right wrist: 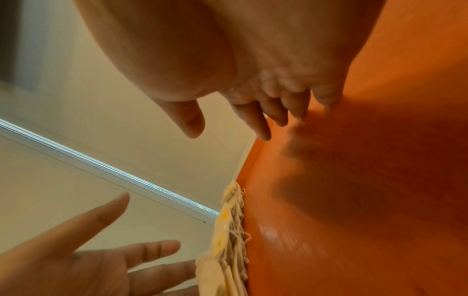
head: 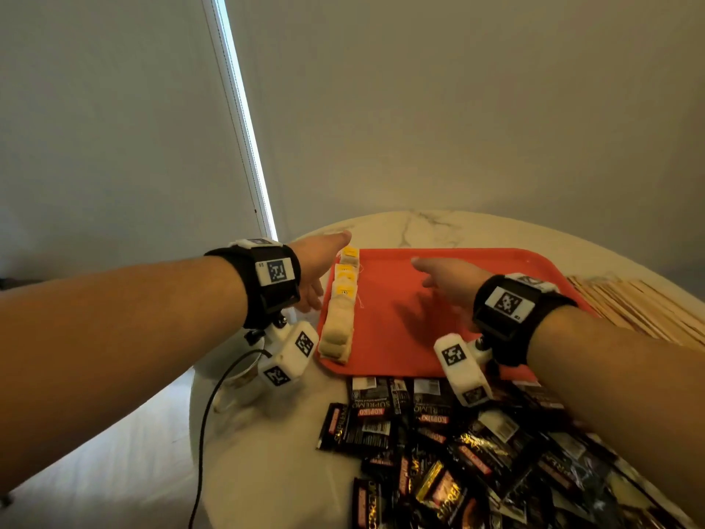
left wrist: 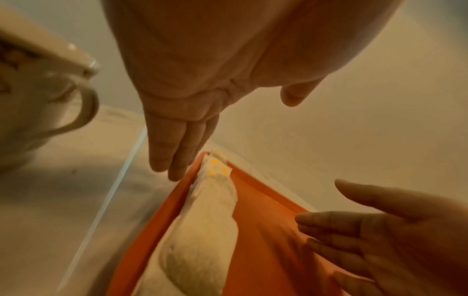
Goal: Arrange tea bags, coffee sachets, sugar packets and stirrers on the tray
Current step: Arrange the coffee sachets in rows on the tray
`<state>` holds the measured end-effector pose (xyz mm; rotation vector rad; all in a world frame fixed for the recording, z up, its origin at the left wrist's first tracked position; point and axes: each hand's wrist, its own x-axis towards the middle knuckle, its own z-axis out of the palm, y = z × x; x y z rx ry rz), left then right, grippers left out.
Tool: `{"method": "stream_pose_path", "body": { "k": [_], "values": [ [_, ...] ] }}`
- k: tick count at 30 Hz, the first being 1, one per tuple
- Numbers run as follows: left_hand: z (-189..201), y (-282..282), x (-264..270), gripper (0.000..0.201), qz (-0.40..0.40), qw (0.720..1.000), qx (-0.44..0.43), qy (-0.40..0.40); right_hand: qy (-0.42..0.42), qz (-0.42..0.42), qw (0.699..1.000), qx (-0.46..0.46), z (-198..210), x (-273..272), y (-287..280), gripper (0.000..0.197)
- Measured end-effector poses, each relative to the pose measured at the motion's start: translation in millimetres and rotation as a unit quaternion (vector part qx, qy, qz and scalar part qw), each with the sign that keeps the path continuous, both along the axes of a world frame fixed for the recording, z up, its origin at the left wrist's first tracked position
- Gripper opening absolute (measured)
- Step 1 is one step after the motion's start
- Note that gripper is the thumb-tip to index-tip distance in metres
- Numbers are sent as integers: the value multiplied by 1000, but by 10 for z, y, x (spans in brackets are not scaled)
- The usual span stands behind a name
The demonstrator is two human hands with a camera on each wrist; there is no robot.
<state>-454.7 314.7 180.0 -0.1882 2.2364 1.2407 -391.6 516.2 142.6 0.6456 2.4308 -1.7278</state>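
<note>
Done: I see pale paper tea bags rowed along red plastic tray left edge | Left: black foil coffee sachets, wooden stirrers on desk | left hand, right hand: fingers straight, empty

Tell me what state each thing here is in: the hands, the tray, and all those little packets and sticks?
Left hand: open, fingers straight, beside the tray's left edge.
Right hand: open, above the tray, holding nothing.
Red plastic tray: flat on the table, mostly bare.
Cream tea bags with yellow tags: lined up along the tray's left edge.
Black coffee sachets: heaped off the tray.
Wooden stirrers: piled off the tray.
Cream mug: upright.
</note>
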Motion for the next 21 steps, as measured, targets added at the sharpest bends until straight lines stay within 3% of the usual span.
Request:
{"method": "stream_pose_path", "body": {
  "k": [2, 4, 7, 9, 11, 14, 16, 18, 21],
  "values": [
    [68, 7, 126, 91, -14, 995, -26, 94, 0, 1, 1000, -23, 70, 71, 21, 52],
    [195, -3, 314, 73, -27, 972, -55, 228, 4, 22, 1000, -13, 167, 170, 25, 46],
    [346, -59, 758, 45, -54, 937, -48, 340, 25, 93, 991, 91, 367, 411, -9, 37],
    [335, -127, 1166, 33, -91, 940, -31, 328, 30, 155, 972, 173, 452, 622, -18, 35],
    [245, -227, 1599, 35, -169, 935, -81, 300, 15, 221, 939, 262, 478, 891, -27, 37],
    [28, -415, 2097, 59, -295, 895, -233, 242, -33, 301, 877, 372, 465, 1283, -14, 54],
    [-117, -503, 2230, 88, -315, 888, -254, 217, -76, 335, 853, 394, 416, 1452, 42, 78],
    [-235, -539, 2232, 106, -298, 899, -256, 196, -120, 362, 838, 390, 357, 1591, 105, 102],
    [-292, -456, 2116, 95, -185, 960, -187, 97, -149, 400, 803, 416, 255, 1709, 114, 123]
  ]
}}
